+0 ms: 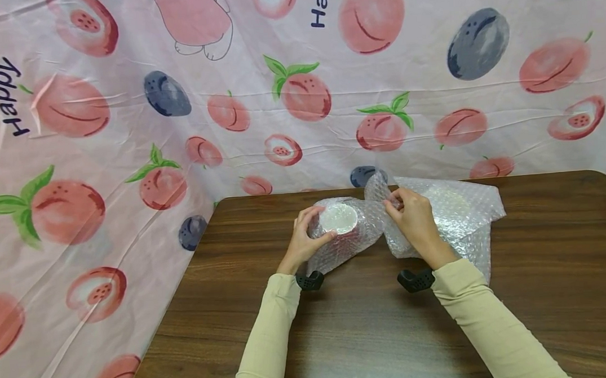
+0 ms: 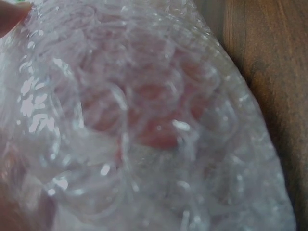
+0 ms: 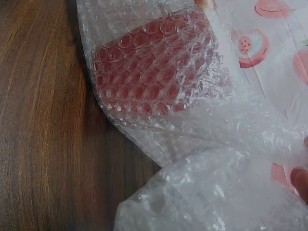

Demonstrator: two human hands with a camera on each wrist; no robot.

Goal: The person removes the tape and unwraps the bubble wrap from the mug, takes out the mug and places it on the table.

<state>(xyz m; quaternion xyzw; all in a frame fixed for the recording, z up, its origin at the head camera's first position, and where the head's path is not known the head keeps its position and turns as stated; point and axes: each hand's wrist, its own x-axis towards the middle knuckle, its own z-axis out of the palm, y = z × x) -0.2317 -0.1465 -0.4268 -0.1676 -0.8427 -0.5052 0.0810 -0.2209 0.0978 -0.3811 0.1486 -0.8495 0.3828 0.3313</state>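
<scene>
A round thing with a pale, flat top (image 1: 340,219) and a red side (image 3: 139,72) stands wrapped in clear bubble wrap (image 1: 368,231). My left hand (image 1: 301,241) grips it from the left, thumb at the near edge of the top and fingers at the far edge. Through the bubbles its red side looks blurred in the left wrist view. My right hand (image 1: 417,220) pinches a gathered part of the bubble wrap just right of the round thing, between thumb and fingers. The wrap bunches up between both hands.
More bubble wrap (image 1: 469,227) lies spread beside and behind the right hand, with a pale yellowish patch showing through. Everything lies near the far edge of a dark wooden table (image 1: 360,333). A fruit-printed cloth (image 1: 286,37) hangs behind and to the left.
</scene>
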